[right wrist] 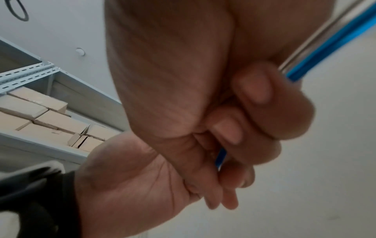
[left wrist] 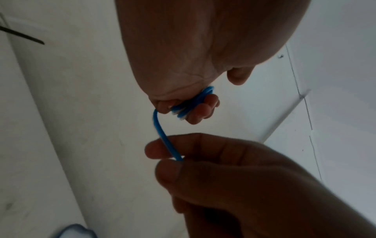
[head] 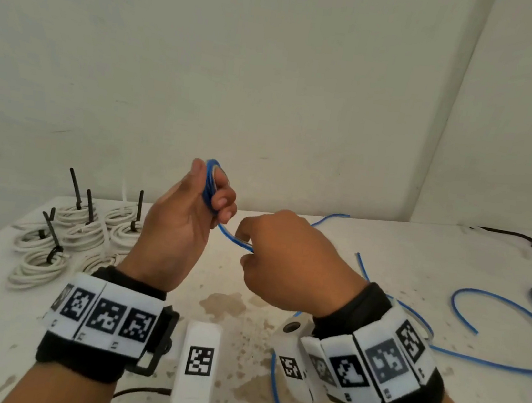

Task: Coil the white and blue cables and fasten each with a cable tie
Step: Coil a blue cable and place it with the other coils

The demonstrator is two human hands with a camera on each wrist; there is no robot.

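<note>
My left hand (head: pixel 206 193) is raised above the table and grips a small blue cable coil (head: pixel 210 180) between thumb and curled fingers; the coil (left wrist: pixel 195 103) also shows in the left wrist view. From it a blue strand (head: pixel 232 238) runs down to my right hand (head: pixel 249 243), which pinches it between thumb and forefinger. In the right wrist view the fingers (right wrist: pixel 256 90) curl round the blue cable (right wrist: pixel 317 48). The rest of the blue cable (head: pixel 498 301) trails loose over the table on the right. Several white coils (head: pixel 43 260) with black ties (head: pixel 75 188) lie at the left.
A white table (head: pixel 265 400) with brown stains carries everything. A white marker block (head: pixel 197 364) lies near the front edge between my wrists. A black tie (head: pixel 510 235) lies at the far right by the wall. Shelving with cardboard boxes (right wrist: pixel 40 116) shows in the right wrist view.
</note>
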